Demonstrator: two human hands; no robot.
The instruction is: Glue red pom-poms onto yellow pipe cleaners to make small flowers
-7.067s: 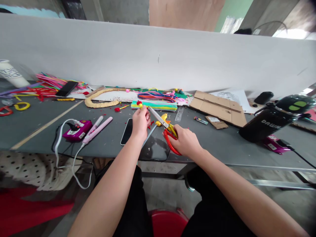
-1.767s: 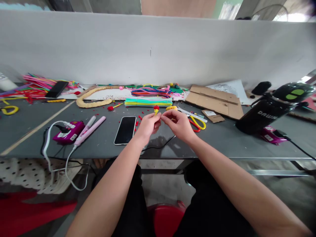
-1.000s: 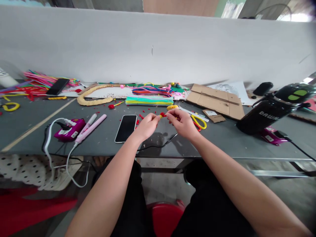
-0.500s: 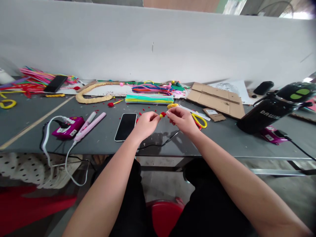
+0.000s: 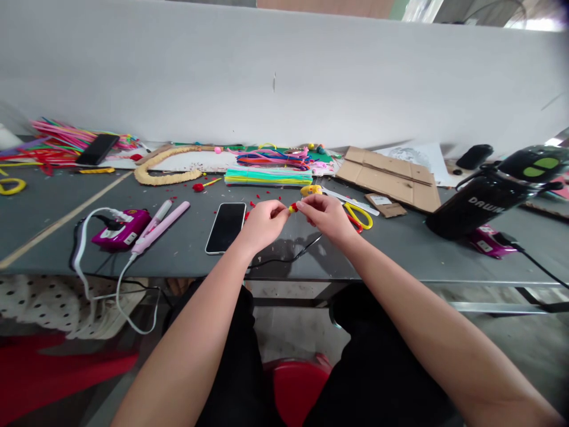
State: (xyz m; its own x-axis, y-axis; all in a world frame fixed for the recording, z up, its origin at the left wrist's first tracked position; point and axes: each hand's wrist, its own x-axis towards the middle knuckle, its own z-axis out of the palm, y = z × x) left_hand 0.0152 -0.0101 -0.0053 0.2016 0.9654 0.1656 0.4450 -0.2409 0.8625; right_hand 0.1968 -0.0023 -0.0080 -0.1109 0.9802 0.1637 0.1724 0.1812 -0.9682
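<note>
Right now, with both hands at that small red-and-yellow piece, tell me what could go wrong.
The piece is tiny and pinched between the left hand and right hand, so it could slip. The scissors lie near the right hand and might get knocked. The black cord trails close by and might snag.

The left hand pinches the yellow part of a small red-and-yellow piece, with the right hand at its red end. On the grey surface, a phone lies beside the left hand, scissors beside the right.
</note>
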